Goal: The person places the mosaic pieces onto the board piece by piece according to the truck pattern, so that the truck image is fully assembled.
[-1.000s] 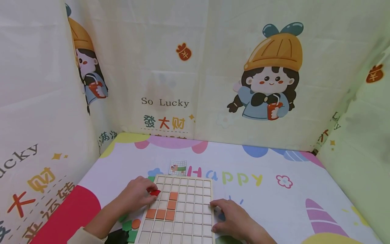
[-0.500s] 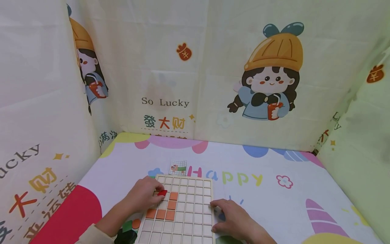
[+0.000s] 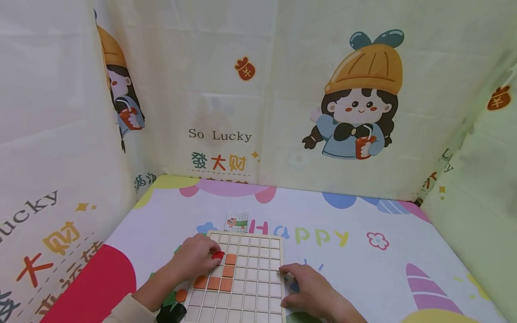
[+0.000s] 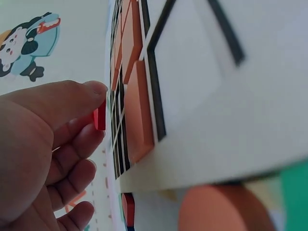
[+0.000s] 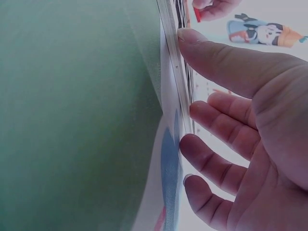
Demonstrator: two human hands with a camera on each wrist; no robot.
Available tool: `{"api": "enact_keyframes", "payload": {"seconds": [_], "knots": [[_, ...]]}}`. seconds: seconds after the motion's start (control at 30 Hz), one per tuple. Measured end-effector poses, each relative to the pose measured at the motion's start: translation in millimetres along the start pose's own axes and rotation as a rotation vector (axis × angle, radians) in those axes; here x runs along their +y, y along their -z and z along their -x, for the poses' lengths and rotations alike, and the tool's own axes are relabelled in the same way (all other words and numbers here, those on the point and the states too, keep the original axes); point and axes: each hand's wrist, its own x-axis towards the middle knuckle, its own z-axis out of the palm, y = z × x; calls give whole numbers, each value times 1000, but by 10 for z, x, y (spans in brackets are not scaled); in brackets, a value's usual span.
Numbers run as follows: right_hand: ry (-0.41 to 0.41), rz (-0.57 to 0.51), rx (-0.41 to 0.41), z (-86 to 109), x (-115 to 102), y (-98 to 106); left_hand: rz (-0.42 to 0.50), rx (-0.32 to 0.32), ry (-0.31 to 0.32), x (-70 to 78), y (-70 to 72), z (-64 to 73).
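Observation:
My left hand pinches a small red tile between thumb and fingers, over the left part of a wooden grid board. In the left wrist view the red tile stands on edge at the fingertips, close beside the board's surface. Several orange square tiles sit in the grid, forming an L just right of and below the red tile. At the board's right edge, my right hand rests with spread, relaxed fingers; in the right wrist view its thumb touches the rim.
Green pieces and a round orange piece lie left of the board. A small picture card lies beyond its far edge. Printed cloth walls surround the table.
My left hand has moved right with the red tile, from the board's left edge to over the squares beside the orange tiles. The right hand has stayed in place.

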Motion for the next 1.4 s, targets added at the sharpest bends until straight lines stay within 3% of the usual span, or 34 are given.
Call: {"api": "enact_keyframes", "payload": {"seconds": [0.2,0.5,1.4], "knots": [[-6,-1,3,5,-6,1,-30,5,-23,20,-33,2],[-7,8,1,5,-14,6,-32,-8,-4,45,-25,0],[-15,12,1,2,-19,4,41,-46,38,67,-43,-14]]}}
